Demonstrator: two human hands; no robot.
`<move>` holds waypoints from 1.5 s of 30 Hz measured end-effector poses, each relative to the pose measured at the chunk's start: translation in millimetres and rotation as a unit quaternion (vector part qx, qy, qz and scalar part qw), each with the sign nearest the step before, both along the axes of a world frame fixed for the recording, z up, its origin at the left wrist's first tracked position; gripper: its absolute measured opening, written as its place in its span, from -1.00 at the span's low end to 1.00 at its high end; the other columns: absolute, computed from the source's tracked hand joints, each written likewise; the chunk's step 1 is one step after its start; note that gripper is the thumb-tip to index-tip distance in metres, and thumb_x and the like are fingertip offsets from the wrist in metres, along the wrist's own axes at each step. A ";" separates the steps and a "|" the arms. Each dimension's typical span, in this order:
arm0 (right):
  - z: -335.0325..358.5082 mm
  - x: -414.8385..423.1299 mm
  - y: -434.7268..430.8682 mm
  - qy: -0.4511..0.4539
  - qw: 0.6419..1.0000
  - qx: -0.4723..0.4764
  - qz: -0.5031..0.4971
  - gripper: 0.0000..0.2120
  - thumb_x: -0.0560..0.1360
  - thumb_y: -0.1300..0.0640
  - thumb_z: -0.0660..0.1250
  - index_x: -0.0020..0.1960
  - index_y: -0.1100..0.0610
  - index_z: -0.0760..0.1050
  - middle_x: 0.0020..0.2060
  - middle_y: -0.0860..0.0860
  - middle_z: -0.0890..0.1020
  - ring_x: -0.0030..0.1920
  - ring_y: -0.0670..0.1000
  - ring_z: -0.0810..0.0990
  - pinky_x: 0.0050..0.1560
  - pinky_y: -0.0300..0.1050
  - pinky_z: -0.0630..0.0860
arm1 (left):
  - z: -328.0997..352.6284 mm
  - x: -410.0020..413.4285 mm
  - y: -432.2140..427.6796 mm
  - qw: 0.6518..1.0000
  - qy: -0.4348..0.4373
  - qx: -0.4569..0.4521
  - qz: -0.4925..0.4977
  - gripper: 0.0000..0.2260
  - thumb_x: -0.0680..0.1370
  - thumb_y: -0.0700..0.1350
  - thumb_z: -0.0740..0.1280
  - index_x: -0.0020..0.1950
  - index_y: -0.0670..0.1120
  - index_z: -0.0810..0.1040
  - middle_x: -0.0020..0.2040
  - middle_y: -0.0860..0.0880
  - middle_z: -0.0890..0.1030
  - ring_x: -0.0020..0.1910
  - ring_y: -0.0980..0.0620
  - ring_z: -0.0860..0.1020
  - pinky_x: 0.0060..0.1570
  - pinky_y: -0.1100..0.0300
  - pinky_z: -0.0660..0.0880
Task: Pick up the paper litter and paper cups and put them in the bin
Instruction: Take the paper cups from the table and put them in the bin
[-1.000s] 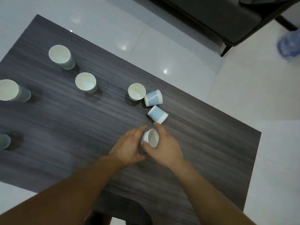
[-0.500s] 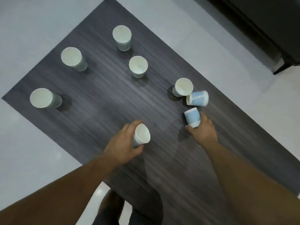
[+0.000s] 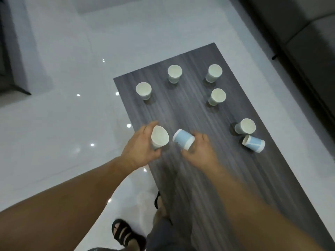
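Over the near left edge of the dark worktop (image 3: 181, 113), my left grip (image 3: 139, 150) is wrapped round a white cup (image 3: 159, 137) whose open mouth tips up and to the right. My right grip (image 3: 201, 153) pinches a blue cup (image 3: 183, 141) held on its side, one end aimed at that mouth. The two are just beside each other, not nested, and blur hides whether base or rim leads. Five upright cups (image 3: 217, 96) stand farther along the worktop, and a fallen cup (image 3: 253, 144) lies beside the nearest of them at the right edge. No bin is in view, and I see no loose paper litter.

The step, as I read it, is stacking. I should bring the blue cup in base first, square to the white rim, and slide it straight down. Both holds should be light, since thin paper walls would likely buckle under a squeeze. A stack in one grip would free the other for the cups left.
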State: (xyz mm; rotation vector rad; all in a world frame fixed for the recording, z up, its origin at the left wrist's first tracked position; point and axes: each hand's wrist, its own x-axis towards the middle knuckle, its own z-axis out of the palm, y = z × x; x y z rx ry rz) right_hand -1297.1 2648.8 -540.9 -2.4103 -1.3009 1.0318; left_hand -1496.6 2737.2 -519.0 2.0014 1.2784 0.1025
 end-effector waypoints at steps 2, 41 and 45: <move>24.3 -39.5 11.0 -0.015 0.998 0.021 0.053 -0.33 0.42 0.03 0.44 0.44 0.13 0.26 0.28 0.11 0.37 0.20 0.19 0.46 0.10 0.00 0.42 | 21.0 -40.4 -3.9 0.999 -0.014 0.017 0.034 -0.17 0.34 -0.04 0.51 0.50 0.11 0.14 0.33 -0.04 0.38 0.24 -0.06 0.43 0.18 0.07 0.44; 215.9 -714.8 -396.7 0.009 0.263 0.142 0.954 -0.28 0.44 -0.04 0.35 0.52 -0.02 0.15 0.32 0.02 0.33 0.29 0.08 0.34 0.18 -0.07 0.44 | 173.9 -429.8 -715.4 0.367 0.089 0.064 0.924 -0.29 0.41 0.06 0.44 0.47 0.01 0.20 0.36 0.06 0.27 0.23 -0.02 0.43 0.12 0.11 0.46; 218.6 -736.1 -510.9 0.027 0.207 0.143 0.968 -0.29 0.45 -0.03 0.35 0.53 -0.01 0.15 0.33 0.03 0.33 0.29 0.09 0.35 0.20 -0.05 0.46 | 182.5 -418.7 -823.8 0.313 0.107 0.039 0.943 -0.29 0.41 0.06 0.43 0.48 0.02 0.18 0.37 0.06 0.27 0.23 -0.04 0.43 0.13 0.08 0.47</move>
